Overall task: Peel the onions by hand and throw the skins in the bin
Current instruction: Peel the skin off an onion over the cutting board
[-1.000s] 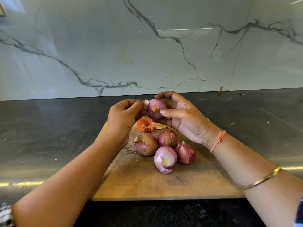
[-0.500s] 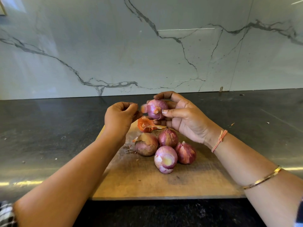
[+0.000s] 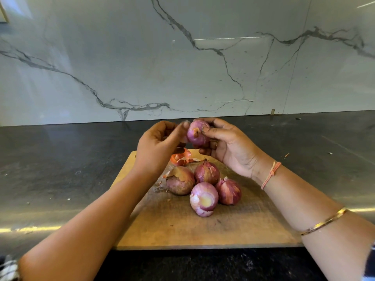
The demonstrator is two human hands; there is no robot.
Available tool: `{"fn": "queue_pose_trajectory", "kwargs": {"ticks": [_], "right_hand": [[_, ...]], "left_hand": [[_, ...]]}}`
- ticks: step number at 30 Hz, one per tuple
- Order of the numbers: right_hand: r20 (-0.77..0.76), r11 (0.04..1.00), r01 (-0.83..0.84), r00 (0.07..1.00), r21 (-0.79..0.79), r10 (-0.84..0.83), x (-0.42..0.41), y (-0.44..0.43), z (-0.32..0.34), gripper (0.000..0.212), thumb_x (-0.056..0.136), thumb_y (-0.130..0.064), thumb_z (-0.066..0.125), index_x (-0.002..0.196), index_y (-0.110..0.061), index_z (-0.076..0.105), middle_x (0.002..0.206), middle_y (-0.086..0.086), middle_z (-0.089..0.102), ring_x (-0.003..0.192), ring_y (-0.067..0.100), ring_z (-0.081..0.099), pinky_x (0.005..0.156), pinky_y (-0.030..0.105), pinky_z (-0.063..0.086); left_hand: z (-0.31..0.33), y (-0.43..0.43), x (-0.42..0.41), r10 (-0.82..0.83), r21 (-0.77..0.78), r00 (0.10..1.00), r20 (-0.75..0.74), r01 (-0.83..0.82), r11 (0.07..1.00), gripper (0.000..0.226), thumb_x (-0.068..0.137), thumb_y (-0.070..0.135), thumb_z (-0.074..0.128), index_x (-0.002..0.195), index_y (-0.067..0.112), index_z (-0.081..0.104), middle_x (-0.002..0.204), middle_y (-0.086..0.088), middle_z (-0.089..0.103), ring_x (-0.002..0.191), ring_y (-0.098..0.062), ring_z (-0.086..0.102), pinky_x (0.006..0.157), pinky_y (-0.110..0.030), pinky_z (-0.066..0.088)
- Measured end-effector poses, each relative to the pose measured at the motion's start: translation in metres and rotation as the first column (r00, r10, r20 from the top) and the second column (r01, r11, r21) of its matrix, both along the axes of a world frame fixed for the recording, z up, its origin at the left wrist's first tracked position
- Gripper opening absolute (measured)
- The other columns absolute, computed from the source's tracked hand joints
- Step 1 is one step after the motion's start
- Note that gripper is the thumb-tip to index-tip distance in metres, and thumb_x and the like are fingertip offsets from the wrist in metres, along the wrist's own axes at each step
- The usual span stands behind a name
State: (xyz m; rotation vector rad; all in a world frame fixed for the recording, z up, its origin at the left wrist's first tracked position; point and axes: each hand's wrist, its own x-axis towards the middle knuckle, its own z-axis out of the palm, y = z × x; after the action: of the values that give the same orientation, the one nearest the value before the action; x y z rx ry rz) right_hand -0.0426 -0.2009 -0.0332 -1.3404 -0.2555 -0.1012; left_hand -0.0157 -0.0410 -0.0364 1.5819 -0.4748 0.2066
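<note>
Purple onion (image 3: pixel 197 134): gripping it with right hand (image 3: pixel 231 148) for steadying; picking at it from nine o'clock with left hand (image 3: pixel 155 148), blurred, pinch impossible to tell.

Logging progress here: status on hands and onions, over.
Right hand grips held onion. Left hand at its top, blurred. Four onions lie on cutting board, loose skins behind. No bin visible.
</note>
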Motion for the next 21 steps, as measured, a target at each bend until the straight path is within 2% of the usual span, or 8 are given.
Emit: {"fn": "queue_pose_trajectory", "kwargs": {"ticks": [3,5,7,13,16,18,21], "right_hand": [[0.000,0.999,0.002,1.000,0.034,-0.002,0.000,0.000,0.001,0.016,0.094,-0.006,0.047,0.102,-0.012,0.061,0.086,0.006,0.066,0.070,0.015,0.063,0.063,0.024,0.050],[-0.010,0.998,0.010,1.000,0.063,-0.009,0.000,0.000,0.002,0.017,0.095,-0.006,0.045,0.103,-0.009,0.059,0.088,0.010,0.065,0.068,0.017,0.064,0.061,0.024,0.051],[-0.024,0.996,0.014,1.000,0.090,-0.012,-0.001,-0.001,0.003,0.017,0.096,-0.006,0.042,0.104,-0.007,0.057,0.088,0.013,0.063,0.066,0.019,0.064,0.060,0.023,0.051],[-0.047,0.992,0.008,0.999,0.122,-0.002,0.000,0.000,0.003,0.022,0.097,-0.008,0.038,0.110,-0.003,0.055,0.094,0.019,0.060,0.064,0.021,0.062,0.055,0.022,0.048],[-0.059,0.989,0.023,0.998,0.149,-0.015,0.000,-0.002,0.006,0.025,0.097,-0.013,0.036,0.110,-0.004,0.055,0.101,0.023,0.058,0.060,0.019,0.059,0.055,0.023,0.044],[-0.071,0.989,0.053,0.997,0.139,-0.043,0.000,-0.003,0.007,0.022,0.096,-0.015,0.038,0.102,-0.007,0.057,0.094,0.019,0.058,0.055,0.017,0.056,0.054,0.023,0.040],[-0.076,0.995,0.070,0.995,0.066,-0.065,0.000,-0.002,0.005,0.017,0.094,-0.020,0.046,0.100,-0.010,0.058,0.095,0.018,0.055,0.053,0.012,0.048,0.053,0.022,0.036]], "left_hand": [[-0.002,-0.001,0.003,0.014,0.043,0.999,0.053,-0.016,0.999,0.010,0.081,0.018,0.071,0.089,0.017,0.065,0.081,0.001,0.070,0.074,-0.013,0.069,0.069,-0.025,0.058],[-0.004,0.000,0.006,0.014,0.016,0.998,0.064,-0.015,1.000,0.014,0.083,0.006,0.068,0.086,0.019,0.065,0.077,0.005,0.069,0.070,-0.009,0.067,0.069,-0.021,0.056],[-0.004,0.002,0.009,0.023,0.022,0.997,0.072,-0.024,0.999,0.019,0.084,0.003,0.067,0.084,0.022,0.065,0.075,0.007,0.069,0.067,-0.007,0.066,0.067,-0.019,0.056],[-0.007,0.005,0.015,0.129,0.135,0.985,0.113,-0.144,0.980,0.018,0.085,0.002,0.066,0.084,0.020,0.065,0.076,0.005,0.067,0.059,-0.001,0.063,0.063,-0.015,0.054],[-0.009,0.008,0.020,0.173,0.218,0.980,0.097,-0.190,0.957,0.016,0.086,0.006,0.066,0.084,0.022,0.067,0.079,0.004,0.068,0.067,-0.007,0.066,0.071,-0.025,0.057],[-0.009,0.008,0.019,0.152,0.283,0.982,0.112,-0.178,0.942,0.017,0.086,0.012,0.068,0.080,0.028,0.066,0.080,0.005,0.069,0.073,-0.011,0.067,0.072,-0.029,0.057],[-0.008,0.004,0.013,0.123,0.344,0.979,0.163,-0.173,0.923,0.015,0.087,0.024,0.066,0.074,0.032,0.066,0.074,0.011,0.068,0.065,0.000,0.062,0.063,-0.018,0.048]]}}
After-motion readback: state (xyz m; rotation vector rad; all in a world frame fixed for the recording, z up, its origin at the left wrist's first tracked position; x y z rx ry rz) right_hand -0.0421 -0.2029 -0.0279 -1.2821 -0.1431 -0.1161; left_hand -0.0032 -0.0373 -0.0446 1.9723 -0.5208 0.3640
